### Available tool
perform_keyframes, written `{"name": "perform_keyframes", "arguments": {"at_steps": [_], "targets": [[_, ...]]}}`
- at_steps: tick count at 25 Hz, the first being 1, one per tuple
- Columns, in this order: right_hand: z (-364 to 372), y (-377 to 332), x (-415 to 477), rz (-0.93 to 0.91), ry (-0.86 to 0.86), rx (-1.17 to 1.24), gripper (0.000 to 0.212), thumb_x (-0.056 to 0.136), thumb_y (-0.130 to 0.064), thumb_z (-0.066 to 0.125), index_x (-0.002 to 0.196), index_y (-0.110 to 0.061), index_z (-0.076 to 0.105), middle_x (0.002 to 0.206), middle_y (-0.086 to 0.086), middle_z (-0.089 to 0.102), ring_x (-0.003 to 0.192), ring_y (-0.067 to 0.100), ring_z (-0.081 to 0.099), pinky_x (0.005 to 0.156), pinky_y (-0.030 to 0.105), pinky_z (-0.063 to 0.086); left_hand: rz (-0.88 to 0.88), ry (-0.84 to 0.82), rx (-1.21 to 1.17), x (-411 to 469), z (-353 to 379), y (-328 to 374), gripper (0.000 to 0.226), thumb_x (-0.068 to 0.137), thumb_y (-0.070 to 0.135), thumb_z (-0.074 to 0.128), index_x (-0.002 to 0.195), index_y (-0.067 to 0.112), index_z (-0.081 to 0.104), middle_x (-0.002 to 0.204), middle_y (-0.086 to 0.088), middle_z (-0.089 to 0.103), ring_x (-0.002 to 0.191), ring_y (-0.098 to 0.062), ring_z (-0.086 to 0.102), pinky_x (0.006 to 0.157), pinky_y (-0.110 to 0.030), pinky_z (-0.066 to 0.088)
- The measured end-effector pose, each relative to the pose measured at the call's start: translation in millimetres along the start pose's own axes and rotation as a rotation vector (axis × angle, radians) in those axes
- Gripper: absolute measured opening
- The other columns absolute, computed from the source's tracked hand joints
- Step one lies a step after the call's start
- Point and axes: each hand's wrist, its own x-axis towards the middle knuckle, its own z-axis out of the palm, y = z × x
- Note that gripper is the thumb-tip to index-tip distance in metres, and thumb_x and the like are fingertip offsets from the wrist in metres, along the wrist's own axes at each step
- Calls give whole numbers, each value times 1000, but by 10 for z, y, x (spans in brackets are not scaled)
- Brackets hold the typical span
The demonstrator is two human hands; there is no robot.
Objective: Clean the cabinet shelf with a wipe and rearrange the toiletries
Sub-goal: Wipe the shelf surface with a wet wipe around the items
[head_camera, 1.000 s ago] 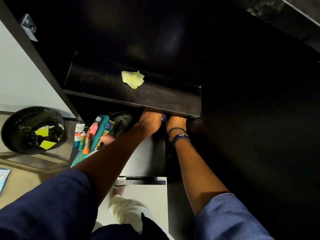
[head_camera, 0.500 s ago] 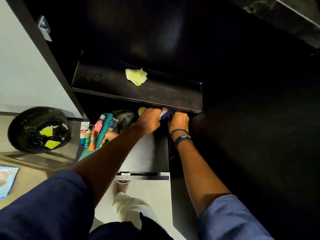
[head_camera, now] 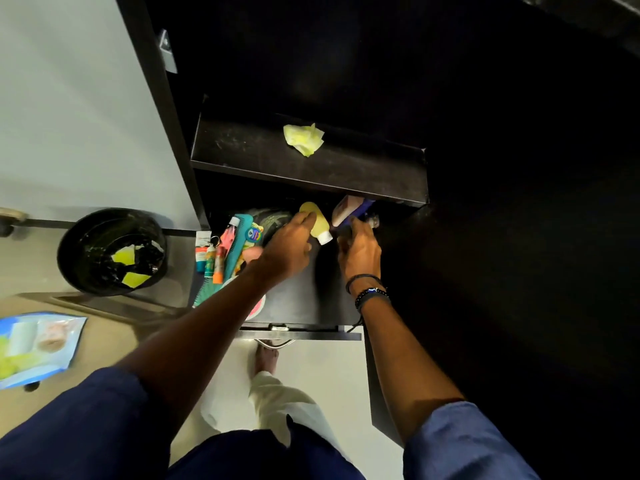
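A crumpled yellow wipe (head_camera: 304, 138) lies on the dark upper cabinet shelf (head_camera: 346, 168). Just below the shelf's front edge, my left hand (head_camera: 289, 249) grips a yellow bottle with a white cap (head_camera: 317, 223), cap pointing toward me. My right hand (head_camera: 358, 251) holds a pink-and-blue tube (head_camera: 348, 211) beside it. Both hands hover over the dark lower surface (head_camera: 301, 299). Several toiletries lie in a pile at the left of that surface: small tubes (head_camera: 207, 254), a teal comb (head_camera: 228, 258) and a round tin (head_camera: 254, 233).
A black waste bin (head_camera: 110, 251) with yellow wipes inside stands on the floor at left. A blue wipes packet (head_camera: 38, 344) lies on the tan counter at lower left. The white cabinet door (head_camera: 79, 109) stands open at left. My foot (head_camera: 266, 358) is on the floor below.
Both hands have drawn back out from under the upper shelf, bringing the yellow bottle and the pink-and-blue tube into view. The camera has shifted right and down.
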Motion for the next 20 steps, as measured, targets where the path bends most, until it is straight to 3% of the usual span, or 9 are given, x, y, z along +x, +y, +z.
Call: {"name": "perform_keyframes", "arguments": {"at_steps": [3,6,9,11,15,17,20], "targets": [[195,-18,-31,12,-108,-19,43,85,-5,59,128,-7,54,124,17,57,106,37,60,89,42,51,-16,18,6,-145,9,-232,61,85,5,51,141,-3,30,148,-22,33,139,-33,30,115,-33,21],[348,-28,42,6,-197,-92,43,87,-9,59,129,-8,52,129,16,54,113,35,56,95,38,47,-18,28,32,-311,-52,-430,53,84,7,46,134,-8,41,136,-29,46,130,-39,42,112,-40,29],[497,-62,175,-91,-243,-203,45,89,-8,55,133,-6,47,139,16,46,127,34,45,104,35,40,-100,104,78,-434,-172,-655,44,90,15,53,130,2,45,129,-22,51,121,-36,47,101,-42,40],[583,-87,289,-152,-284,-289,50,89,-7,55,138,-8,41,144,16,40,132,33,38,108,36,36,-195,163,126,-470,-228,-789,43,92,23,52,130,4,47,129,-20,52,119,-36,47,100,-42,40],[759,-92,435,-132,-342,-376,44,88,-7,56,131,-7,48,138,19,44,122,38,45,97,41,44,-215,97,54,-509,-255,-898,43,91,23,55,132,12,49,127,-16,58,112,-32,57,93,-37,45],[804,-81,431,-125,-310,-428,37,88,-1,52,125,-6,52,133,19,47,117,37,48,92,42,47,-203,64,28,-517,-237,-880,36,88,18,58,124,13,56,119,-15,64,107,-32,61,89,-37,50],[775,-24,390,-107,-281,-476,46,86,7,45,129,-7,46,128,21,47,113,36,49,90,42,49,-182,63,10,-484,-202,-781,25,84,15,60,108,9,61,101,-15,70,93,-31,65,80,-36,53]]}}
